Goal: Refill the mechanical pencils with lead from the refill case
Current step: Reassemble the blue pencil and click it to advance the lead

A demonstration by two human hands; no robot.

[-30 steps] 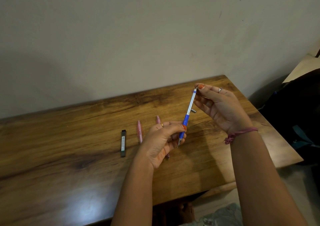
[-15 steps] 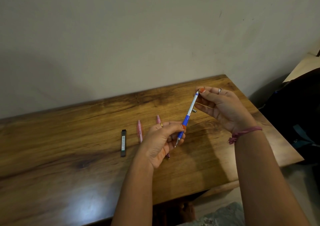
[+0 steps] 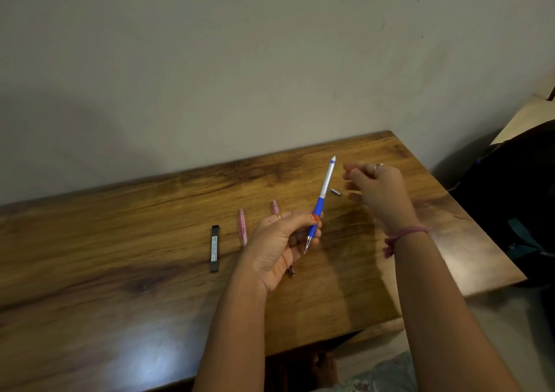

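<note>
Gripping the blue mechanical pencil [image 3: 321, 204] by its blue grip, the left hand [image 3: 280, 243] holds it tilted, tip near and down, white end far and up. The right hand [image 3: 377, 192] hovers just right of that end, blurred; whether its fingers pinch anything I cannot tell. The black refill case [image 3: 214, 248] lies left on the wooden table [image 3: 120, 271], its label unreadable, beside two pink pencils [image 3: 242, 227]. A small metal cap [image 3: 335, 192] lies far right.

We see our right hand [image 3: 379, 189] motion-blurred, its grip unreadable; our left hand [image 3: 280, 241] hides most of one pink pencil [image 3: 274, 207] on the table [image 3: 120, 271].
</note>
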